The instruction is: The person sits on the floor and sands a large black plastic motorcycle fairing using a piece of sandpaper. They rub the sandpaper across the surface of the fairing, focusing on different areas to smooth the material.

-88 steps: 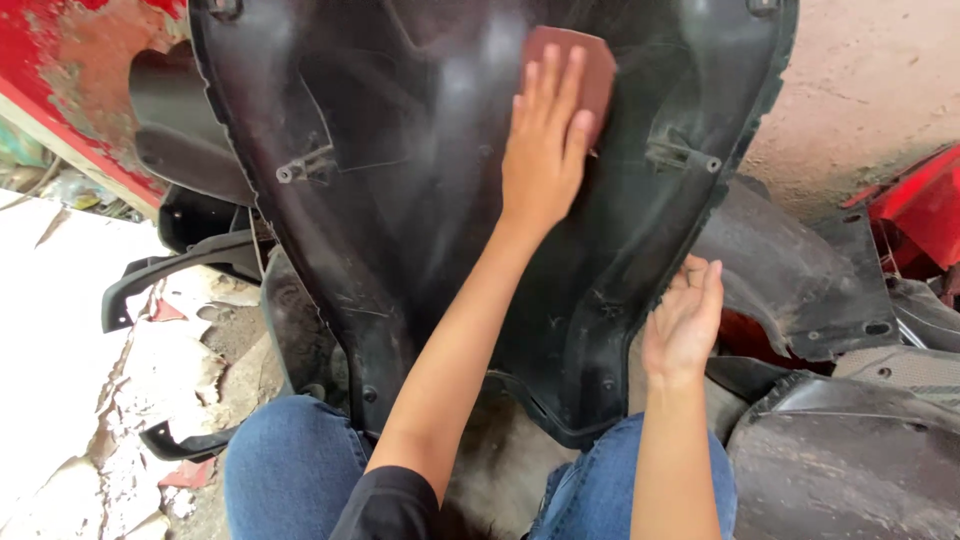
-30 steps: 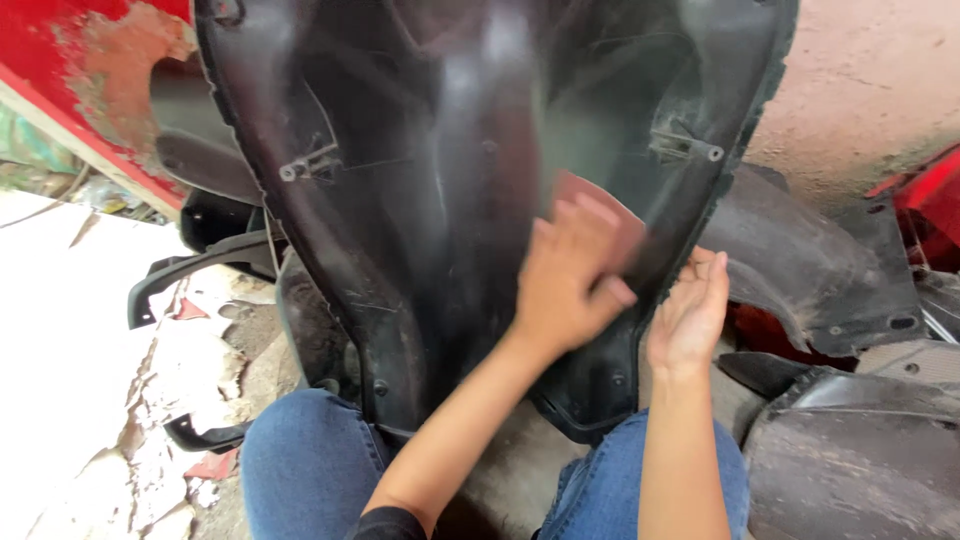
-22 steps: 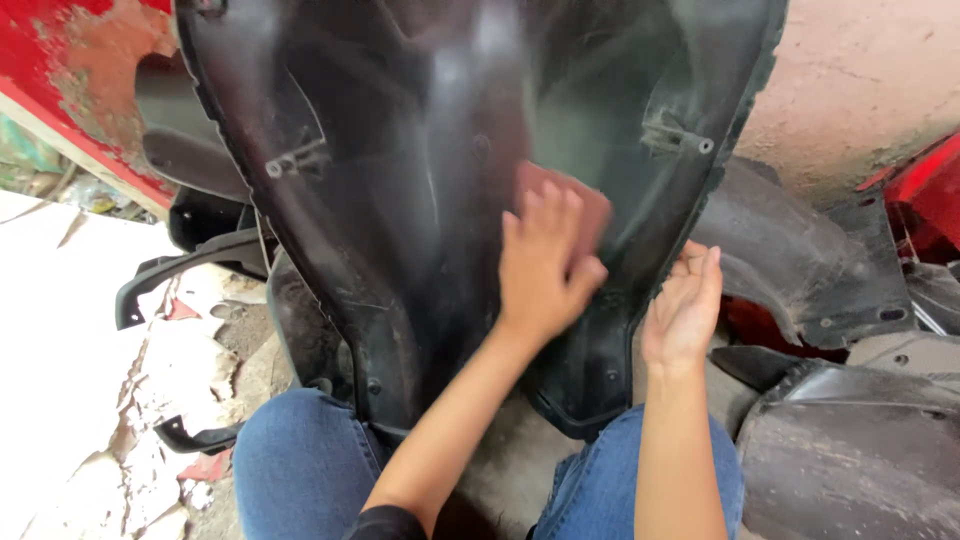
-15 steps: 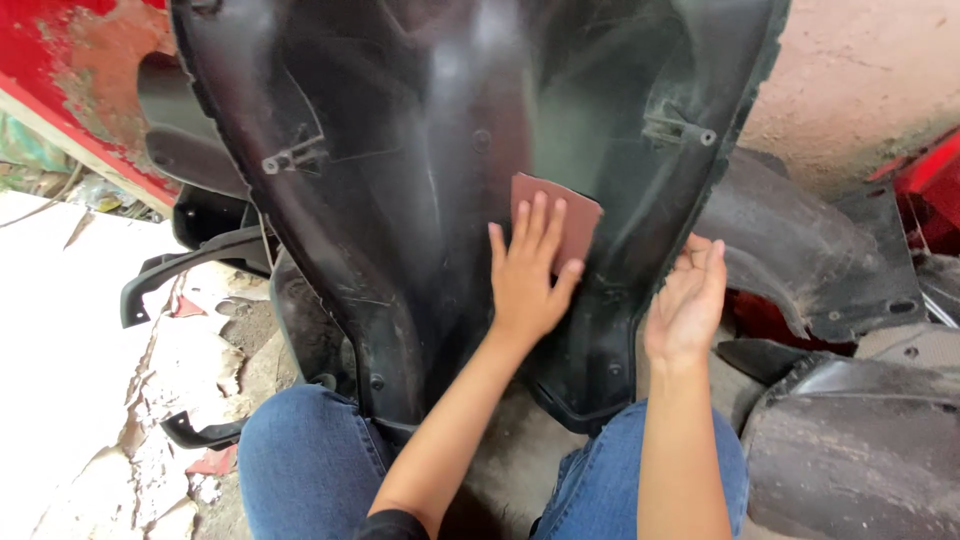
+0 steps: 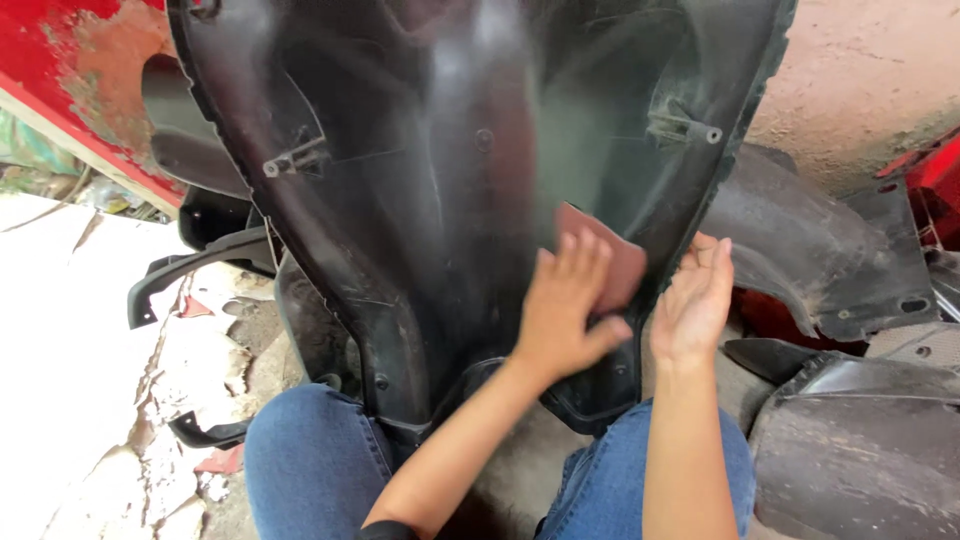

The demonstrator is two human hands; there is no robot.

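Observation:
A large black plastic body panel point(image 5: 440, 180) stands upright between my knees, its inner side facing me. My left hand point(image 5: 563, 315) lies flat on a reddish-brown sheet of sandpaper point(image 5: 612, 258) and presses it against the panel's lower right area, thumb spread to the right. My right hand point(image 5: 692, 300) is just beside it, with fingers curled on the panel's right edge. My blue jeans point(image 5: 310, 460) show on both sides of the panel's bottom tip.
A red, rusted body part point(image 5: 70, 70) lies at upper left. More black plastic panels point(image 5: 820, 250) are stacked to the right, with another grey-black one point(image 5: 850, 450) at lower right. A black bracket piece point(image 5: 190, 270) rests on the pale cracked ground point(image 5: 70, 380) at left.
My left hand slid the sandpaper from high on the panel down, briefly back up, and now down and right toward the edge. My right hand stayed on the panel's edge.

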